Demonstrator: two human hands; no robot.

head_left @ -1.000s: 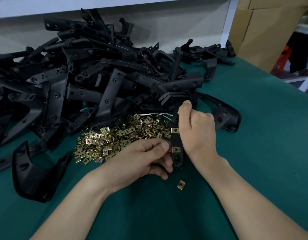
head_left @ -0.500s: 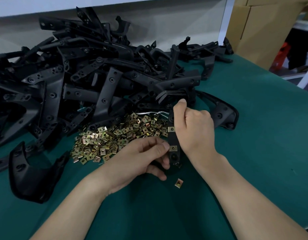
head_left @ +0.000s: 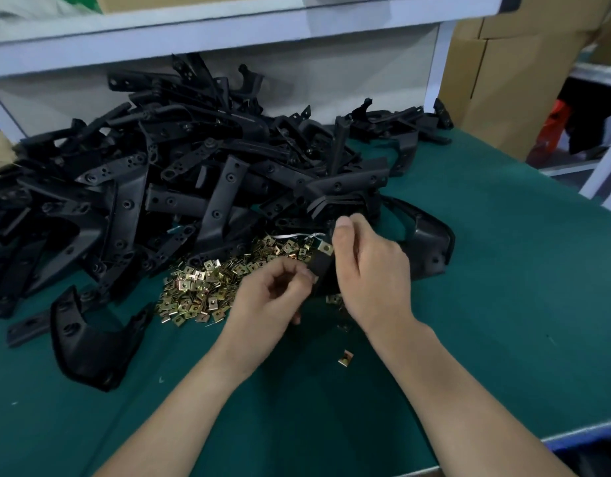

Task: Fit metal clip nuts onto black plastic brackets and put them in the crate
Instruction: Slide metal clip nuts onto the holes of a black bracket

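As the right hand [head_left: 369, 270] grips it, the bracket [head_left: 321, 270] points away.

Left hand [head_left: 273, 299] and right hand [head_left: 371, 270] grip a bracket [head_left: 322, 270] beside the clip nuts [head_left: 200, 290]

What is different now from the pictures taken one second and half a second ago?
The left hand has curled tighter, its fingertips pinching the edge of the bracket. The right hand still grips the bracket; the clip nut pile, the loose nut and the bracket heap are unmoved.
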